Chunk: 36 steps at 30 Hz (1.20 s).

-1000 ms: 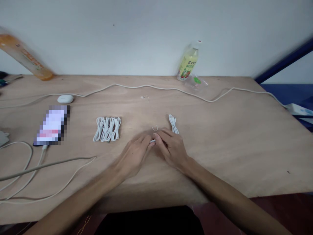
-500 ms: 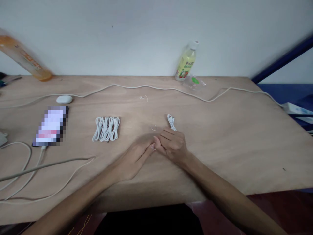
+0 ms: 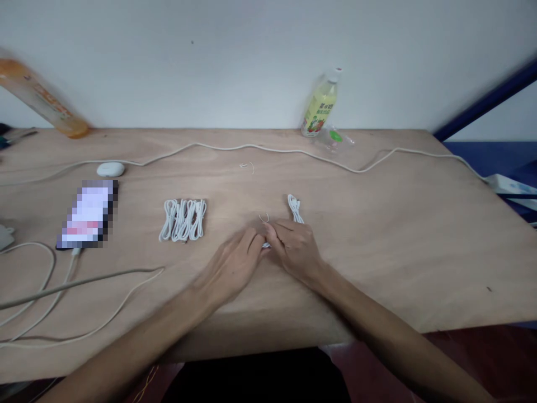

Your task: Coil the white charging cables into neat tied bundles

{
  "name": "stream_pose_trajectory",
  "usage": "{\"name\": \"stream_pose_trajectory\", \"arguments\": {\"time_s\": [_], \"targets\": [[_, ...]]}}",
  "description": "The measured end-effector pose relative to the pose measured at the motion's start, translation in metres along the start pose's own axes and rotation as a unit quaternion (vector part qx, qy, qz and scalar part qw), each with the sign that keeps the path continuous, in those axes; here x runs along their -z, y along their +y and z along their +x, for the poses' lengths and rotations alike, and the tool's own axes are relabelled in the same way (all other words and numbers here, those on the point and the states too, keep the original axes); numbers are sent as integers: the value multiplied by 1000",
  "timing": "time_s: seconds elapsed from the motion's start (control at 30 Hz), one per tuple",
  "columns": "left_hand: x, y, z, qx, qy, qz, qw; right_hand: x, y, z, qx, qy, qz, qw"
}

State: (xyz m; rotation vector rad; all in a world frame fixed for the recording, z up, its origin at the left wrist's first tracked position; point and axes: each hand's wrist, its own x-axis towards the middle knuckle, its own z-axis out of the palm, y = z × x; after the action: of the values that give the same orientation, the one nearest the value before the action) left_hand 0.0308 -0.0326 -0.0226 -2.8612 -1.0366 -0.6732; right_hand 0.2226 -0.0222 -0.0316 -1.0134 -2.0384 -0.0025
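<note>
Pinching the folded white cable (image 3: 295, 208) where it lies on the plywood table (image 3: 377, 235), my right hand (image 3: 296, 249) has closed back down over its near end, while half a second ago those fingers were lifted and splayed. My left hand (image 3: 235, 263) has slid in again too — fingertips curled onto the same end, both hands grasping the little bit of white showing between them, beside the thin wire tie (image 3: 264, 218). That puts the binding work back in hand; the finished cable bundles (image 3: 183, 220) lie apart to the left, untouched, and the phone (image 3: 89, 214) further out.
</note>
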Motion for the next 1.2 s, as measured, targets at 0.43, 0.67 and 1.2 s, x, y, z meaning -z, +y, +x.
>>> {"name": "stream_pose_trajectory", "arguments": {"time_s": [0.43,0.67,1.2], "targets": [[14,-1,8,-69,94,155,981,12,-13,12,-242,-107,189,946],[11,-1,8,-74,50,131,987,11,-11,8,-230,-121,202,944],[16,-2,3,112,-66,-347,929,14,5,13,140,-16,-68,988]]}}
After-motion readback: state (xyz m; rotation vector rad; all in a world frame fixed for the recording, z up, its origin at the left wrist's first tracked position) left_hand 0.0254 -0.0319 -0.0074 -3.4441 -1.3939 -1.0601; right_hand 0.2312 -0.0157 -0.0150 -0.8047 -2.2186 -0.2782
